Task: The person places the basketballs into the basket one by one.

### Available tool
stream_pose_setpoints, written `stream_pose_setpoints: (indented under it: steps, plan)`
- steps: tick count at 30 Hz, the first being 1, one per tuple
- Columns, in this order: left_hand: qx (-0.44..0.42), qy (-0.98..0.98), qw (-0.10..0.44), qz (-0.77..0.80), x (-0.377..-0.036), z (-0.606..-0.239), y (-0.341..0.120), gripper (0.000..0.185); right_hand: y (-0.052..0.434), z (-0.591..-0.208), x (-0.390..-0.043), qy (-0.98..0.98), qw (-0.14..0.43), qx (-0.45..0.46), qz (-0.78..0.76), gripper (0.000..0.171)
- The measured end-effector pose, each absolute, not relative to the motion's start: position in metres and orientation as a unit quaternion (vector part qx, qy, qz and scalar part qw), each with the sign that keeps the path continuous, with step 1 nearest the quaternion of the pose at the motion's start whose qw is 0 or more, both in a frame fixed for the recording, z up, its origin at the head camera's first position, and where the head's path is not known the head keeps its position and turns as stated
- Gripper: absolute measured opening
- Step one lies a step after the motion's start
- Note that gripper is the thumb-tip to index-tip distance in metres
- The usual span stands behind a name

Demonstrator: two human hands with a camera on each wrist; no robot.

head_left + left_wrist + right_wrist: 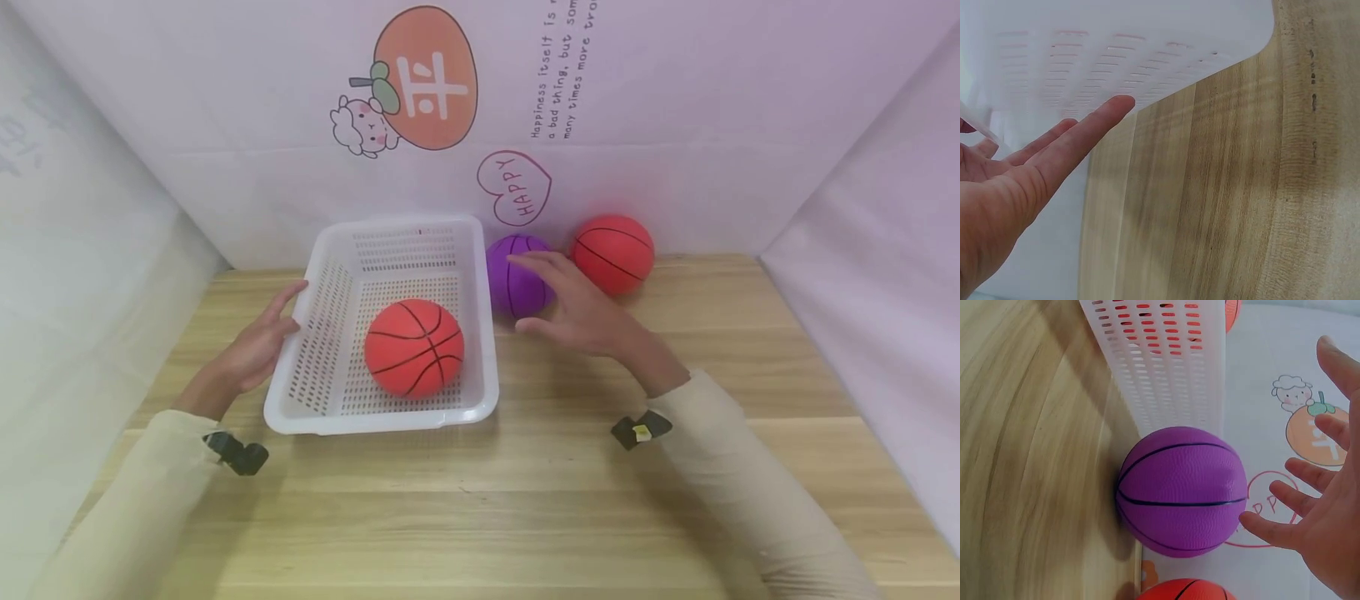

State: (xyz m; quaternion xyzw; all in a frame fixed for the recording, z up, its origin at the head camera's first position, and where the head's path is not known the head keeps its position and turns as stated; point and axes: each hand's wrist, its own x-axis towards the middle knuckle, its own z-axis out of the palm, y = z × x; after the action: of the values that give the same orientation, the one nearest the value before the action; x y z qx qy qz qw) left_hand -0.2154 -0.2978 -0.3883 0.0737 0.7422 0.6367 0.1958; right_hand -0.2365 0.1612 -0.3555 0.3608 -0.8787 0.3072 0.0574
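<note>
At the far edge of the counter (540, 500), the right hand (592, 312) hovers with its fingers (1300, 494) spread and straight, holding nothing. The fingertips reach over the purple ball (516, 277); in the right wrist view the lowest finger lies just beside the ball's surface, and whether it touches cannot be told. The purple ball rests on the counter against the back wall, touching or just beside the right wall of the white basket (480, 333). To its right, close by, sits an orange ball by the wall (613, 254), also on the counter.

The left hand (258, 346) is open as well, fingers (1079, 140) straight and loosely together, laid along the basket's left outer wall near its rim. The left wrist view shows the palm turned to the slotted wall and the fingertips at it.

Inside the basket lies a second orange ball in the basket (414, 347), toward the near end. The basket stands flat on the wood-grain counter. A pale backdrop with a cartoon sheep and a "HAPPY" heart sticker (515, 188) rises behind.
</note>
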Motion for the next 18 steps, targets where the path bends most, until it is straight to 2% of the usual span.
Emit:
stream_pose_setpoints:
  steps: [8, 18]
  plan:
    - [0.073, 0.742, 0.196, 0.637, -0.215, -0.388, -0.298, 0.066, 0.174, -0.360, -0.238, -0.884, 0.070, 0.346, 0.308, 0.079]
    - [0.072, 0.747, 0.195, 0.632, -0.217, -0.389, -0.298, 0.065, 0.194, -0.371, -0.243, -0.882, 0.079, 0.315, 0.342, 0.084]
